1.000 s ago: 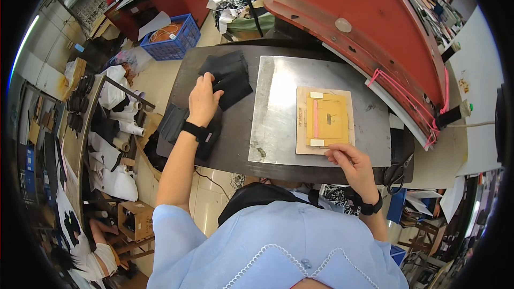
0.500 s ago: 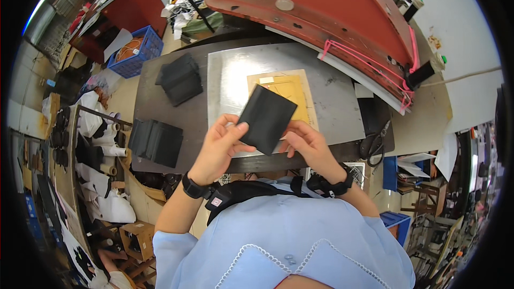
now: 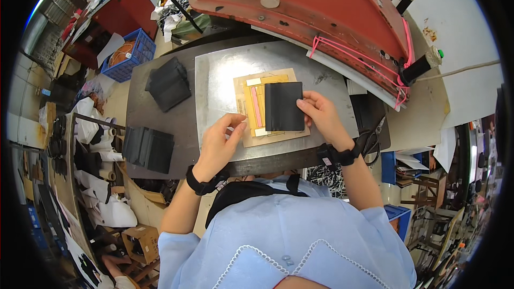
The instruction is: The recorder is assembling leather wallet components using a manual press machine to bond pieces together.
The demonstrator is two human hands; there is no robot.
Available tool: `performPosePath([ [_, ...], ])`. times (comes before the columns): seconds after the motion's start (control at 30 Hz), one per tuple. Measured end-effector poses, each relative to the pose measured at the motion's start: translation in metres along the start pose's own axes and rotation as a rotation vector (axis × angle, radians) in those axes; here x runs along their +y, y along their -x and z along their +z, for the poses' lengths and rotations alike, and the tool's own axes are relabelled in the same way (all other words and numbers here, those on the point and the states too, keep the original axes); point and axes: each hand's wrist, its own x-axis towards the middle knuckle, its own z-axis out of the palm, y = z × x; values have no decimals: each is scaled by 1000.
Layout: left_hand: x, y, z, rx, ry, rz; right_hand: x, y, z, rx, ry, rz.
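Note:
A black rectangular piece [image 3: 284, 106] lies flat on a tan cardboard template [image 3: 247, 90] with yellow and pink strips, on a grey metal plate [image 3: 214, 80]. My right hand [image 3: 317, 112] presses its fingertips on the piece's right edge. My left hand [image 3: 220, 142] rests on the plate at the template's lower left corner, thumb and fingers pinched at the cardboard edge. Both wrists carry black bands.
A stack of black pieces [image 3: 168, 83] lies at the table's upper left, another black stack [image 3: 149, 149] at the left edge. A big red press head [image 3: 321, 5] with pink cord hangs behind the plate. Scissors [image 3: 373, 139] lie at the right. A blue crate [image 3: 127, 56] stands on the floor.
One second ago my left hand was at the black stack. Half a second ago both hands held a black piece in the air. Now it lies on the template.

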Motion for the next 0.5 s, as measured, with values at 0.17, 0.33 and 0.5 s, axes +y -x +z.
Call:
performPosePath([
  [0.17, -5, -3, -7, -157, 359, -205, -24, 0, 23, 80, 143, -297],
  [0.33, 32, 0, 12, -148, 841, 26, -36, 30, 52, 130, 862, -1016],
  [0.5, 13, -10, 12, -180, 935, -119, -33, 36, 51, 121, 883, -1031],
])
